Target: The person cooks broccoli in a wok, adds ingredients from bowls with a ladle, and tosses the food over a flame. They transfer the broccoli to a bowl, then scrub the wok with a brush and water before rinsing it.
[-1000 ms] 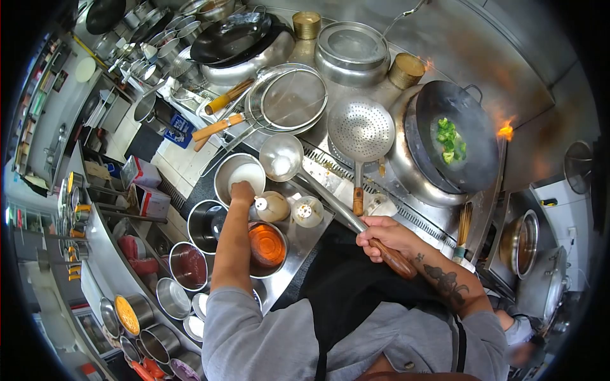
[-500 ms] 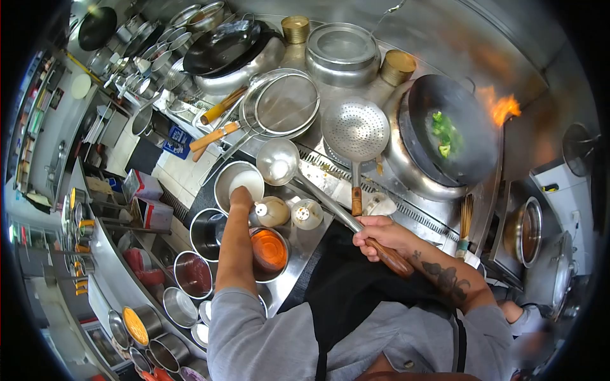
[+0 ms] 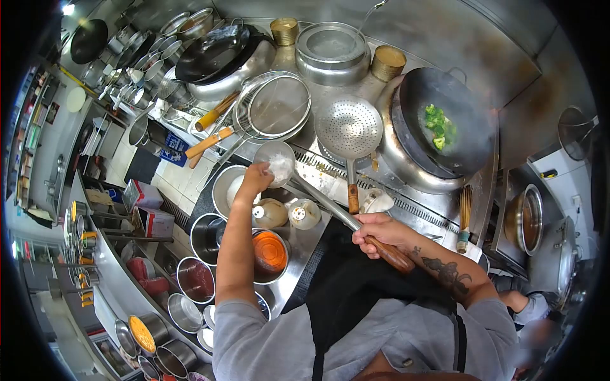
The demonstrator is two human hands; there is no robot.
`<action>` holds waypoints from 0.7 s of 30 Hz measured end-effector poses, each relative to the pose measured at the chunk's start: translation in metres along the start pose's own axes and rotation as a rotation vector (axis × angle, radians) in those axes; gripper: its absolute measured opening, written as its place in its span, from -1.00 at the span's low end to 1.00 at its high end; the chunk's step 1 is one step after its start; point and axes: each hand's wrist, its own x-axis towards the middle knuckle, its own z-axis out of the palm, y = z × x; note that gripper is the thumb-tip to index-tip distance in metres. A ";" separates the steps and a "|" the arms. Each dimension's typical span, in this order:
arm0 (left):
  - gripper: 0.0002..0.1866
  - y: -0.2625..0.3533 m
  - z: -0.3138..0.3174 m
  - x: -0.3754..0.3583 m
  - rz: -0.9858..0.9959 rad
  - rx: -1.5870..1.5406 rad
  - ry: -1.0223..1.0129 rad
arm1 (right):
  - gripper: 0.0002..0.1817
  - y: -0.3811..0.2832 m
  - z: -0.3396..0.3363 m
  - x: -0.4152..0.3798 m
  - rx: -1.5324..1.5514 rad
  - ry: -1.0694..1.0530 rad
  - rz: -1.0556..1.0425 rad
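Observation:
My left hand reaches over the near rim of the ladle, its fingers bunched and pointing into the bowl. White powder lies in the bowl at my fingertips; some of the fingers are hidden. Just below that hand stands a steel pot with white powder inside. My right hand is closed around the ladle's wooden handle, holding the ladle level across the counter. Beside the pot are two squeeze bottles, one tan and one pale, and a container of orange sauce.
At the right, green broccoli sits in a steaming black wok. A perforated skimmer and mesh strainers lie across the stove. A bamboo brush stands near the right edge. Other steel pots line the left side.
My left hand has come up out of the pot of white powder to the ladle bowl, where the powder is spread wider. The flame behind the wok has vanished. My right hand keeps its grip.

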 end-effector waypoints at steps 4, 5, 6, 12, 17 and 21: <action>-0.45 -0.012 0.015 0.016 0.044 0.064 -0.102 | -0.93 0.000 0.002 0.000 -0.001 0.009 -0.002; -0.46 -0.017 0.019 0.018 0.041 0.001 -0.166 | -0.80 0.000 0.003 0.000 -0.015 0.018 0.005; -0.46 -0.013 0.016 0.016 0.042 0.001 -0.168 | -0.66 -0.001 0.003 0.000 -0.029 0.028 0.010; -0.69 0.019 -0.056 -0.020 -0.247 -0.439 -0.249 | -0.90 -0.002 -0.001 -0.001 -0.012 0.035 0.007; -0.67 -0.135 -0.003 -0.027 0.052 0.680 -0.004 | -0.89 -0.002 0.001 0.000 -0.023 0.059 -0.001; -0.60 -0.150 0.019 -0.018 -0.167 0.631 -0.028 | -0.93 -0.001 0.003 -0.003 -0.064 0.079 -0.027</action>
